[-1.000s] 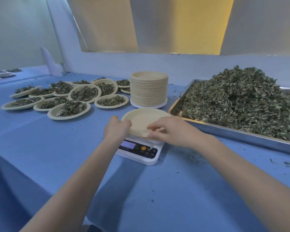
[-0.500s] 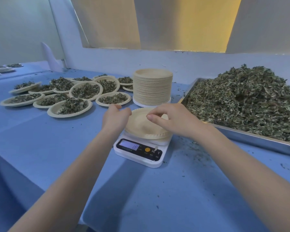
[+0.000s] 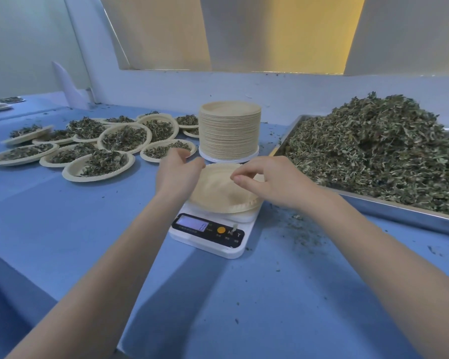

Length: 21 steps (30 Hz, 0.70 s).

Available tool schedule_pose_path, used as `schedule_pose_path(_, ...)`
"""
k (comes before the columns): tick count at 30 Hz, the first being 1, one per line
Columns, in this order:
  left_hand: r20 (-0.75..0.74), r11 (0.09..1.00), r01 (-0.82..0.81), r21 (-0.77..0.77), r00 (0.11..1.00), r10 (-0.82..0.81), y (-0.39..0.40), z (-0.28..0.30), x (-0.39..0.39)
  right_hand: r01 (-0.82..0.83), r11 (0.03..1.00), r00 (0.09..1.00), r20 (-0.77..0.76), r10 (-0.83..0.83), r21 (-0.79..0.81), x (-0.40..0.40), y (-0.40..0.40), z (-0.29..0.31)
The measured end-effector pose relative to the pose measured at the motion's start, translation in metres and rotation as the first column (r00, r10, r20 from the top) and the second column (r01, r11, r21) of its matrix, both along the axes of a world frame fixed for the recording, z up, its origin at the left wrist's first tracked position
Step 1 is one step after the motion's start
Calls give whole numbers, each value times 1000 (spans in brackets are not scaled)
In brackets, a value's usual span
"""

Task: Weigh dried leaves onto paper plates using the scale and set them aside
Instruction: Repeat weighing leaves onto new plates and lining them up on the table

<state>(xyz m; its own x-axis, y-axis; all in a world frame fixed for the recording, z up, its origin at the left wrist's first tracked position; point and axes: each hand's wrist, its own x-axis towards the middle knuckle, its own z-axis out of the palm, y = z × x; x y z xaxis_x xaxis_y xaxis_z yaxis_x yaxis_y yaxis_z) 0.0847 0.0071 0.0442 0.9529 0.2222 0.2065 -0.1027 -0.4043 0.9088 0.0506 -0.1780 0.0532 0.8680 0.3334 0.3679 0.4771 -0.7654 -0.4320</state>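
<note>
Both arms reach forward, left hand and right hand close together, fingers curled.

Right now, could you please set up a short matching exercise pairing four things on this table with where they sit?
Things:
1. empty plate
2. plate stack
3. metal tray
4. filled plates

Places:
A. far left of the table
B. on the scale, between the left hand and right hand
C. right side, heaped with dried leaves
D. just behind the scale

Pairs: 1-B, 2-D, 3-C, 4-A
</note>
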Motion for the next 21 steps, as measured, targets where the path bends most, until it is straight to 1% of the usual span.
schedule_pose_path(3,87,994,53,92,994,-61,-30,14,0,42,999,999,19,-42,0,1,-13,3)
schedule_pose_path(8,119,960,208,190,965,-233,-118,28,-1,168,986,984,54,-169,23,-4,-56,9)
schedule_pose_path(10,88,945,275,176,952,-293,-154,25,-1,260,965,965,51,-258,-29,-6,-81,9)
schedule_pose_path(12,13,922,342,181,937,-350,-186,18,0,346,933,938,38,-344,-97,-5,-109,8)
schedule_pose_path(13,-28,911,372,180,927,-374,-201,14,2,389,914,921,8,-391,-113,-5,-123,8)
schedule_pose_path(15,-124,891,420,171,907,-403,-225,7,7,486,855,863,-56,-503,-182,-7,-151,8)
schedule_pose_path(16,-172,885,437,161,895,-411,-235,4,10,522,811,830,-62,-554,-263,-7,-165,9)
schedule_pose_path(19,-278,866,477,152,861,-426,-255,0,22,567,662,741,-48,-670,-491,-11,-206,15)
schedule_pose_path(21,-321,832,517,199,837,-443,-267,0,28,569,564,660,-78,-748,-599,-17,-224,21)
